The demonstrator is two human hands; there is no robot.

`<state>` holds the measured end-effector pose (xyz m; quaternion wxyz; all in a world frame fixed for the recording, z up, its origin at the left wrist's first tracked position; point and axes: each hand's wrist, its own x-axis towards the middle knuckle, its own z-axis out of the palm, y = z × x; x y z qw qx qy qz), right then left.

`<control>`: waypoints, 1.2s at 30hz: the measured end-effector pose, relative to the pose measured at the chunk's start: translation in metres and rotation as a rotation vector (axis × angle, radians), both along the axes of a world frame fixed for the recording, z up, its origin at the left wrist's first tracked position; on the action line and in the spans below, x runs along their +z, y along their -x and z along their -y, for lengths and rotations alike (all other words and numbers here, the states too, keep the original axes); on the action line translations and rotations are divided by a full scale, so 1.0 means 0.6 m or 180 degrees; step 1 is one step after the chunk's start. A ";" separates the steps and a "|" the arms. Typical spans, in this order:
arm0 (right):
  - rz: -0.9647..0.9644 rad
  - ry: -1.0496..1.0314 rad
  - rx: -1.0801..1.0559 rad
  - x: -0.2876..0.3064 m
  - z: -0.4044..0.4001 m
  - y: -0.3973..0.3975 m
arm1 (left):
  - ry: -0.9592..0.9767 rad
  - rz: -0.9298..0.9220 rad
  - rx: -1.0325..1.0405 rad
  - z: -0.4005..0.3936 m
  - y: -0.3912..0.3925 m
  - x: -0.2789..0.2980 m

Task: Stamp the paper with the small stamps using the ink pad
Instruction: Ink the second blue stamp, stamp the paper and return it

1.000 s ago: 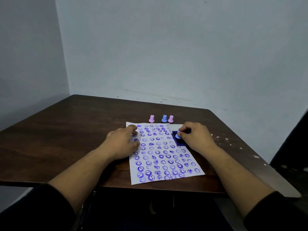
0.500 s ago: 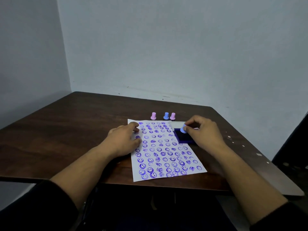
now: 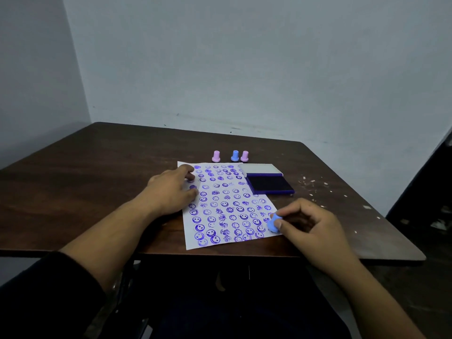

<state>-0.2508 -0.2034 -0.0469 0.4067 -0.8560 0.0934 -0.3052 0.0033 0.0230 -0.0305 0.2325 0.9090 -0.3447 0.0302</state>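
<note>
A white paper point(image 3: 227, 206) covered with several purple smiley prints lies on the dark wooden table point(image 3: 97, 172). My left hand point(image 3: 171, 192) rests flat on the paper's left edge, fingers spread. My right hand point(image 3: 305, 221) pinches a small light-blue stamp point(image 3: 273, 223) at the paper's near right corner, its base on or just above the sheet. The open ink pad point(image 3: 269, 184), dark blue with its white lid folded back, sits at the paper's far right corner. Three more small stamps stand beyond the paper: pink point(image 3: 216, 156), blue point(image 3: 235, 155), pink point(image 3: 244, 156).
White flecks point(image 3: 315, 184) dot the table's right side. The table's near edge runs just below the paper. Grey walls meet in a corner behind the table. A dark object point(image 3: 420, 192) stands at the far right.
My right hand has lifted the blue stamp off the ink pad and brought it toward me to the paper's near right corner. The left hand has stayed on the paper.
</note>
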 end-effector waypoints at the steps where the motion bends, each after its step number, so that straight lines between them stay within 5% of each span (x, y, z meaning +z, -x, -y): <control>1: 0.0002 0.0074 -0.0025 -0.001 -0.003 0.001 | 0.0010 -0.0006 0.0001 0.000 0.000 0.000; 36: -0.0060 0.0489 0.0099 -0.012 0.001 0.002 | 0.0017 -0.0105 0.0020 0.001 0.004 0.004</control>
